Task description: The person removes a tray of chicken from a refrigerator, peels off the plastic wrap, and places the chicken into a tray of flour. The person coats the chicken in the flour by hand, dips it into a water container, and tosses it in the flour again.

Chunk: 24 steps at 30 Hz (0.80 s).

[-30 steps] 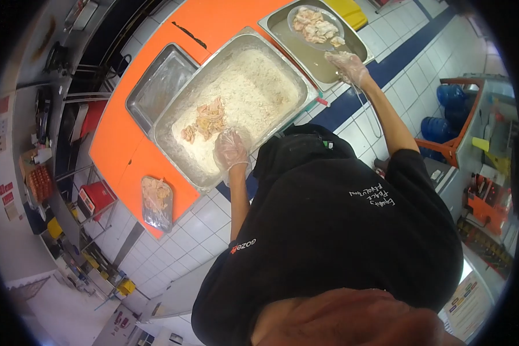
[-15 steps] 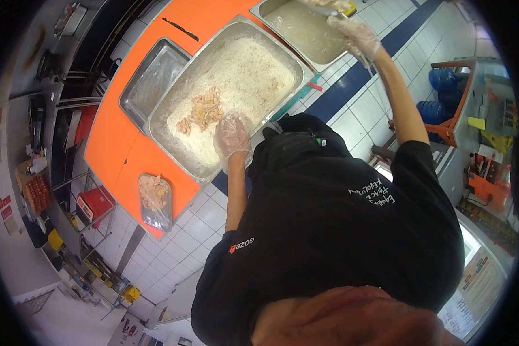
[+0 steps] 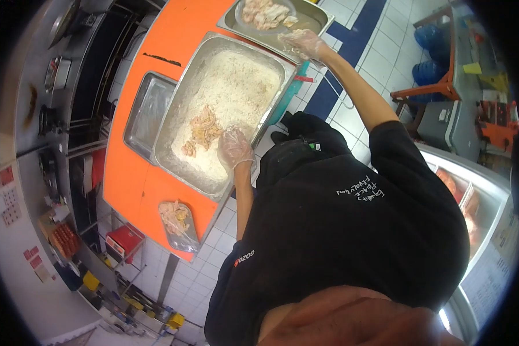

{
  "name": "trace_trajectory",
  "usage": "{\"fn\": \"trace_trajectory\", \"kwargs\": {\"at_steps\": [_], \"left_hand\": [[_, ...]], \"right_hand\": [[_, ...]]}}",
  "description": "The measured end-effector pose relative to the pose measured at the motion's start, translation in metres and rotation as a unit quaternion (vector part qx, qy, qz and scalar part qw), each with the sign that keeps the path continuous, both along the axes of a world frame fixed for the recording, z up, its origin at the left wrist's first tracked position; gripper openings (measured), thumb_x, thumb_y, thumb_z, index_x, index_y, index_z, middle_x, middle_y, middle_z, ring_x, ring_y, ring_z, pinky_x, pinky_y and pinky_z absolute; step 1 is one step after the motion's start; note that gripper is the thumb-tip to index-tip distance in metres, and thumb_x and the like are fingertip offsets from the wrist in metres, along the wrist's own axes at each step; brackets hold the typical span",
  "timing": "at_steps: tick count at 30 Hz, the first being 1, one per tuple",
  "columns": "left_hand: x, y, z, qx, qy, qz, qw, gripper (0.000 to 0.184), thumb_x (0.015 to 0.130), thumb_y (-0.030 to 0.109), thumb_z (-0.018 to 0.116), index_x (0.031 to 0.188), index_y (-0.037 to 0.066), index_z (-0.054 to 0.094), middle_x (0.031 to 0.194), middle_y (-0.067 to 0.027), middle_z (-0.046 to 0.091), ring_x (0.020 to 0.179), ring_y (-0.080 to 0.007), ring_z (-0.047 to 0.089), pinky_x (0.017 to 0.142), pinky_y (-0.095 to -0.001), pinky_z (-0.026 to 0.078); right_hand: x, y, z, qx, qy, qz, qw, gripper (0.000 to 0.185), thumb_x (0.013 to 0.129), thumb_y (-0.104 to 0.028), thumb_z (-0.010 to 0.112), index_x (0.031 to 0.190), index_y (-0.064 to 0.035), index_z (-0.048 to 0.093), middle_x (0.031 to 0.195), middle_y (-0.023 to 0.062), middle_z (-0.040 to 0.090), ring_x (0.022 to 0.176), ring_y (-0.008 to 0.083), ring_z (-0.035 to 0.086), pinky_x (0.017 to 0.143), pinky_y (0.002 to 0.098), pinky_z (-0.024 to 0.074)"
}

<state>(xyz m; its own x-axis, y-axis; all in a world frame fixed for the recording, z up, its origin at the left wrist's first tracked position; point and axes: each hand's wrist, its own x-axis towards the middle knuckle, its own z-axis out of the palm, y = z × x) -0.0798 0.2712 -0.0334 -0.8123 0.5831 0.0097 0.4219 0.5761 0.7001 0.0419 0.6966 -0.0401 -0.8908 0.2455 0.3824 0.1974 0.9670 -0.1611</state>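
My left hand (image 3: 236, 147), in a clear plastic glove, rests on the white flour (image 3: 230, 75) at the near side of a deep metal tray (image 3: 166, 124). Its fingers lie loosely beside a small heap of raw chicken strips (image 3: 203, 128), with nothing visibly gripped. My right hand (image 3: 303, 44), gloved and with batter-like residue on it, hovers over the edge of a second metal tray (image 3: 228, 20) with its fingers stretched out. Left of that hand, a round clear bowl (image 3: 294, 8) of raw chicken pieces (image 3: 264, 12) sits in this tray.
An empty-looking shallow metal tray (image 3: 131, 130) adjoins the flour tray on the orange table (image 3: 135, 187). Near the table's corner lies a small tray (image 3: 184, 239) with chicken pieces in it. A teal container (image 3: 285, 101) is below the flour tray's edge. Blue water bottles (image 3: 427, 72) stand at right.
The view has shifted. The bowl of chicken now shows more fully over the second tray, and my right hand is nearer the flour tray. My left hand stays beside the chicken strips.
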Motion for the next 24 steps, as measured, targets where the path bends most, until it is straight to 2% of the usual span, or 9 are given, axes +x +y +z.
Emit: {"fn": "trace_trajectory", "kwargs": {"at_steps": [3, 6, 8, 12, 15, 18, 19, 22, 24], "left_hand": [[-0.008, -0.005, -0.002, -0.032, 0.051, -0.054, 0.997, 0.041, 0.102, 0.028, 0.054, 0.117, -0.009, 0.063, 0.111, -0.022, 0.071, 0.106, -0.0355, 0.066, 0.098, -0.0419, 0.048], [-0.013, -0.01, -0.036, -0.042, 0.099, -0.09, 0.99, 0.044, 0.102, 0.031, 0.053, 0.118, -0.009, 0.062, 0.113, -0.0227, 0.07, 0.108, -0.0361, 0.065, 0.099, -0.0424, 0.047], [-0.01, -0.017, -0.052, -0.021, 0.125, -0.081, 0.989, 0.045, 0.102, 0.032, 0.052, 0.117, -0.009, 0.062, 0.113, -0.023, 0.07, 0.109, -0.0365, 0.065, 0.1, -0.0425, 0.046], [0.0, 0.002, 0.0, -0.009, 0.035, -0.019, 0.999, 0.041, 0.102, 0.031, 0.052, 0.11, -0.008, 0.065, 0.111, -0.0226, 0.071, 0.107, -0.0364, 0.065, 0.097, -0.0434, 0.047], [0.002, -0.003, -0.009, 0.008, -0.014, -0.003, 1.0, 0.037, 0.102, 0.028, 0.053, 0.106, -0.006, 0.066, 0.107, -0.0216, 0.071, 0.102, -0.036, 0.066, 0.094, -0.0434, 0.048], [-0.003, -0.001, 0.004, 0.007, 0.003, -0.01, 1.0, 0.032, 0.101, 0.025, 0.054, 0.103, -0.005, 0.067, 0.104, -0.0206, 0.071, 0.096, -0.0358, 0.067, 0.09, -0.0421, 0.049], [-0.003, -0.001, 0.008, -0.033, 0.049, -0.022, 0.998, 0.029, 0.1, 0.022, 0.055, 0.102, -0.004, 0.067, 0.102, -0.0201, 0.071, 0.093, -0.036, 0.067, 0.088, -0.0412, 0.05], [-0.007, -0.007, -0.004, -0.002, 0.08, -0.031, 0.996, 0.024, 0.1, 0.017, 0.056, 0.103, -0.003, 0.067, 0.101, -0.02, 0.071, 0.093, -0.0356, 0.067, 0.086, -0.0401, 0.05], [-0.003, -0.006, 0.005, 0.03, 0.05, -0.012, 0.998, 0.024, 0.1, 0.016, 0.055, 0.105, -0.003, 0.067, 0.102, -0.0201, 0.071, 0.095, -0.0354, 0.067, 0.086, -0.0407, 0.05]], "right_hand": [[-0.007, -0.035, 0.042, -0.371, -0.13, -0.164, 0.905, 0.051, 0.099, -0.053, 0.056, 0.117, -0.0076, 0.072, 0.071, 0.0098, 0.063, 0.06, 0.0222, 0.06, 0.06, 0.043, 0.0501], [-0.011, -0.041, 0.039, -0.494, -0.037, -0.19, 0.848, 0.053, 0.098, -0.053, 0.057, 0.113, -0.004, 0.071, 0.069, 0.0102, 0.059, 0.06, 0.0217, 0.056, 0.06, 0.0406, 0.0495], [-0.011, -0.046, 0.036, -0.495, -0.036, -0.203, 0.844, 0.055, 0.098, -0.054, 0.057, 0.113, -0.0039, 0.072, 0.068, 0.0096, 0.059, 0.059, 0.0213, 0.056, 0.06, 0.0402, 0.0494], [-0.014, -0.047, 0.064, -0.503, -0.038, -0.21, 0.838, 0.058, 0.095, -0.059, 0.059, 0.107, -0.0048, 0.074, 0.064, 0.01, 0.059, 0.061, 0.0225, 0.059, 0.06, 0.042, 0.0498], [-0.022, -0.049, 0.061, -0.451, -0.072, -0.263, 0.85, 0.056, 0.095, -0.057, 0.059, 0.113, -0.0066, 0.073, 0.073, 0.013, 0.065, 0.066, 0.026, 0.063, 0.068, 0.0416, 0.0523], [-0.024, -0.065, 0.093, -0.506, -0.127, -0.291, 0.802, 0.05, 0.095, -0.053, 0.062, 0.117, -0.0083, 0.072, 0.084, 0.0138, 0.069, 0.073, 0.0253, 0.064, 0.07, 0.04, 0.0533], [-0.024, -0.065, 0.07, -0.261, -0.112, -0.165, 0.945, 0.049, 0.095, -0.05, 0.063, 0.116, -0.007, 0.071, 0.087, 0.0137, 0.07, 0.076, 0.0251, 0.064, 0.071, 0.0401, 0.0539], [-0.021, -0.11, 0.12, -0.49, -0.082, -0.232, 0.837, 0.037, 0.094, -0.038, 0.065, 0.107, -0.0042, 0.071, 0.099, 0.0178, 0.072, 0.089, 0.0294, 0.068, 0.075, 0.0429, 0.0557], [-0.024, -0.12, 0.075, -0.364, -0.028, -0.104, 0.925, 0.031, 0.1, -0.031, 0.058, 0.098, -0.002, 0.067, 0.077, 0.018, 0.07, 0.072, 0.0302, 0.069, 0.066, 0.0408, 0.056]]}}
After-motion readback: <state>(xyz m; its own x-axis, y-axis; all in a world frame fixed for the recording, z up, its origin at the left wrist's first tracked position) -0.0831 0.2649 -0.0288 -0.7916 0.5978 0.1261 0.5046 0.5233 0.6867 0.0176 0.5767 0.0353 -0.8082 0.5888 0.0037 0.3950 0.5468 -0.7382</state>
